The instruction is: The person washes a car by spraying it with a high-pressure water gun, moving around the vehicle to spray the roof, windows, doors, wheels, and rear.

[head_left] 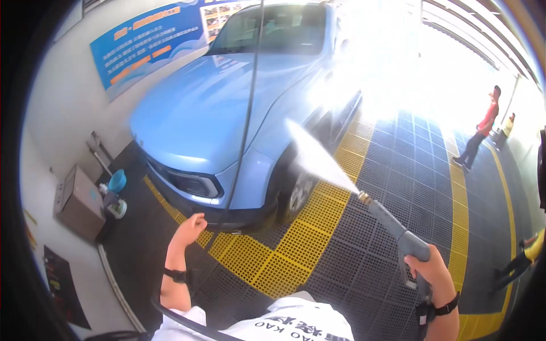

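Note:
My right hand (pixel 430 267) is wrapped around the grip of a grey pressure washer gun (pixel 392 221). From its brass-coloured nozzle a white fan of spray (pixel 321 159) goes up and left toward the front wheel (pixel 301 192) of a light blue car (pixel 199 113). My left hand (pixel 192 228) is raised before the car's front bumper, its fingers curled in with nothing visible in them. Just right of it, apart from the fingers, a thin dark hose (pixel 245 133) hangs down. Another black hose (pixel 187 323) crosses by my left elbow.
Yellow and dark grey grating (pixel 267 261) covers the floor. At left stand a brownish box-shaped machine (pixel 77 202), a blue basin (pixel 117 181) and a white container (pixel 116 208). A person in red (pixel 486 125) and others are along the right side. A blue banner (pixel 148 48) hangs behind the car.

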